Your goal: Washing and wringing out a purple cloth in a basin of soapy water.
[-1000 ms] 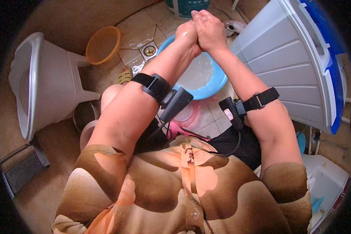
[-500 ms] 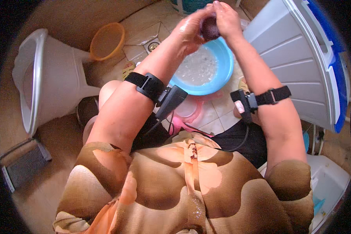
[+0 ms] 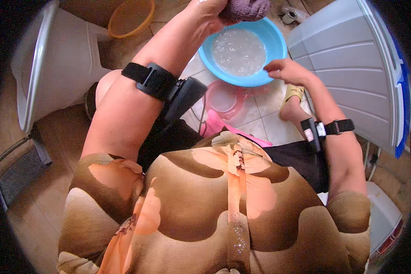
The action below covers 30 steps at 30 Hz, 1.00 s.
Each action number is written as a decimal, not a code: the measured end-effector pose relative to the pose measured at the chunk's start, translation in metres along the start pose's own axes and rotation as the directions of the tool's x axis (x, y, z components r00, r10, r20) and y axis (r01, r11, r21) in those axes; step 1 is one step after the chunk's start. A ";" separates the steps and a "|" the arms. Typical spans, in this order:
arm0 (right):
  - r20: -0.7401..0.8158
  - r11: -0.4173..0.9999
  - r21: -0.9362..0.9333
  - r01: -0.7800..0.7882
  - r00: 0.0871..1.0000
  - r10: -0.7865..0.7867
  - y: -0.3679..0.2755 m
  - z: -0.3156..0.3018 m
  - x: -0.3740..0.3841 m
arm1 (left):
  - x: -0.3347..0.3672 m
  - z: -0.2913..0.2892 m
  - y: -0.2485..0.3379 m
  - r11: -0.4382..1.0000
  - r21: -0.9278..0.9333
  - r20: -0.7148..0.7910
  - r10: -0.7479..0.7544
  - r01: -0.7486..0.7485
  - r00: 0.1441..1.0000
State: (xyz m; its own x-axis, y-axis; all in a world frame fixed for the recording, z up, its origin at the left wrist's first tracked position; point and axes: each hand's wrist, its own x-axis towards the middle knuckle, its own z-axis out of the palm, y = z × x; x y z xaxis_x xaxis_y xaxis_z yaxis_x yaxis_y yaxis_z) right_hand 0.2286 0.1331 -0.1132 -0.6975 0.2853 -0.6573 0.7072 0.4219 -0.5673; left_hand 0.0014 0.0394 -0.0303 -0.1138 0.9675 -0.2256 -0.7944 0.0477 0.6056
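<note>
At the top edge, my left hand (image 3: 209, 10) is partly cut off by the picture. It is closed on a bunched purple knitted cloth (image 3: 245, 10), whose exact kind I cannot make out. The cloth hangs over the far left part of a round light-blue basin (image 3: 276, 39) holding cloudy, bubbly water (image 3: 239, 52). My right hand (image 3: 290, 71) is at the basin's near right rim, with its fingers curled against the rim.
Close below the blue basin sits a pink basin (image 3: 222, 97) on the tiles. To the left stand a white plastic stool (image 3: 73, 68) and an orange basin (image 3: 131, 18). A ribbed white appliance (image 3: 342, 59) with a blue edge rises at the right.
My hands have come apart. The left keeps the purple cloth near the top edge, while the right has moved down and nearer to the basin's rim. The view has shifted slightly.
</note>
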 end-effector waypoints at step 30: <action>-0.106 -0.027 0.989 0.142 0.842 0.529 0.068 0.122 0.082 | -0.036 0.004 0.017 0.962 0.245 -0.266 0.186 -0.120 0.946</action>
State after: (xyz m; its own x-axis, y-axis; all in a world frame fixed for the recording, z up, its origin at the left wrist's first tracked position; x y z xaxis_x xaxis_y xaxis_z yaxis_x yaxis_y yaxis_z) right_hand 0.2332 0.0805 -0.2660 -0.2256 0.5547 -0.8008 -0.0042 -0.8226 -0.5686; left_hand -0.0056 0.0063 -0.0093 -0.4145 0.8578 -0.3039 -0.6040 -0.0095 0.7969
